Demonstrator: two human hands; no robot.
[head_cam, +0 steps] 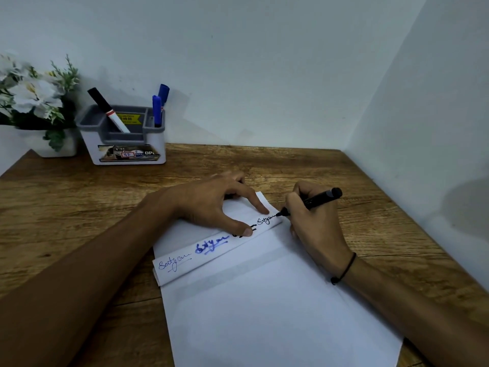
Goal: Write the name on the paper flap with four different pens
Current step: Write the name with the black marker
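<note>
A white paper sheet [277,313] fills the lower centre of the wooden surface [66,202]. Its folded flap [211,250] carries four written names. The left hand [211,202] presses it flat, fingers spread; the right hand [315,221] has its grip closed around a black pen [315,201], tip at the flap's right end. A grey pen holder [124,139] and white flowers [31,94] stand upper left against pale walls [264,62].

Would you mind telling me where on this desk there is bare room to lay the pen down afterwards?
Bare wood lies between the organizer and the left hand, and along the desk behind the right hand toward the corner. The paper and flap fill the near middle, crowded by both hands and the pen.
</note>
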